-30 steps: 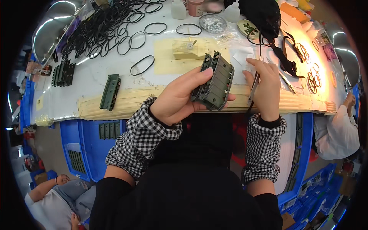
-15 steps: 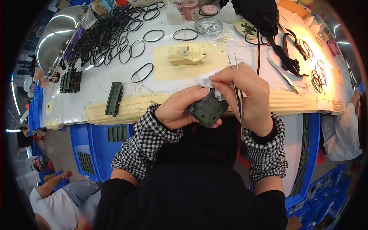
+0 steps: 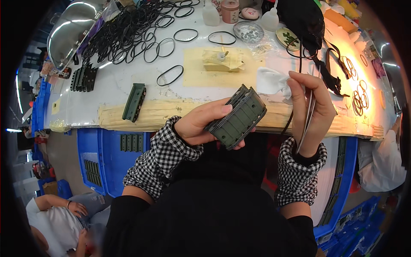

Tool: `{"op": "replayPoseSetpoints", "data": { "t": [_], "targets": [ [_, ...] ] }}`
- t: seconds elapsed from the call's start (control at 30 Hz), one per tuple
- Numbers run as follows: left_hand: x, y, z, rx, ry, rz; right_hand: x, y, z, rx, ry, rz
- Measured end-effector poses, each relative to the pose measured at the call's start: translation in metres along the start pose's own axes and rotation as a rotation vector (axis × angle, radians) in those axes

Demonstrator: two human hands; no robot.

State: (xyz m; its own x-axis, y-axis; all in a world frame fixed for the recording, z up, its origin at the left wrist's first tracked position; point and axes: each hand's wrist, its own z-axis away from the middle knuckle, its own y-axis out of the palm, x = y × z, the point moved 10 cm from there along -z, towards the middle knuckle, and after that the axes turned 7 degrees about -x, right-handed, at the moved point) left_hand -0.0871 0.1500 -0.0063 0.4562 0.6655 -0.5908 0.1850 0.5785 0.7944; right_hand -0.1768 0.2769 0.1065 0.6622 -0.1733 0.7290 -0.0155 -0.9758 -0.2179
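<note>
My left hand (image 3: 198,123) is closed round a dark green plastic model tank hull (image 3: 243,120), thumb on its upper edge and fingertips showing below. Ridged dark track strips run along the hull's long sides; its flat panelled face is turned up and tilted. To the right, my right hand (image 3: 319,109) has metal tweezers (image 3: 310,107) tucked in its grip, tips pointing away from me. Its thumb and index finger are raised near a crumpled white cloth (image 3: 270,80) on the table; whether they touch it I cannot tell.
A similar green hull (image 3: 135,103) lies left on the table, and several dark parts (image 3: 83,78) stand farther left. Black rubber loops (image 3: 128,38) pile up at the back left. A paper-wrapped block (image 3: 223,62) sits mid-table. Blue trays (image 3: 122,165) with green parts are below the table edge.
My right hand has moved right, away from the hull, and the white cloth now lies on the table. The left hand has turned the hull so its panelled face shows more.
</note>
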Motion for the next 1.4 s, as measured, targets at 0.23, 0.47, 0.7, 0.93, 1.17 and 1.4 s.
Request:
{"op": "replayPoseSetpoints", "data": {
  "t": [0.23,0.47,0.7,0.93,1.17,1.4],
  "targets": [
    [-0.043,0.002,0.066,-0.317,0.182,-0.295,0.002,0.003,0.023,-0.007,0.131,-0.044],
    [-0.137,-0.038,0.238,-1.017,0.647,-0.797,0.037,0.097,0.047,0.315,0.069,-0.140],
    [-0.141,-0.082,0.237,-1.044,0.687,-0.762,0.093,0.229,0.037,0.416,-0.282,-0.238],
    [-0.140,-0.108,0.230,-0.994,0.702,-0.716,0.079,0.297,0.080,0.658,-0.380,-0.098],
    [-0.138,-0.107,0.228,-1.045,0.738,-0.807,0.099,0.272,0.090,0.729,-0.406,-0.102],
    [-0.152,-0.088,0.234,-1.080,0.539,-1.050,0.061,0.136,0.038,0.362,-0.149,0.091]
  ]
}}
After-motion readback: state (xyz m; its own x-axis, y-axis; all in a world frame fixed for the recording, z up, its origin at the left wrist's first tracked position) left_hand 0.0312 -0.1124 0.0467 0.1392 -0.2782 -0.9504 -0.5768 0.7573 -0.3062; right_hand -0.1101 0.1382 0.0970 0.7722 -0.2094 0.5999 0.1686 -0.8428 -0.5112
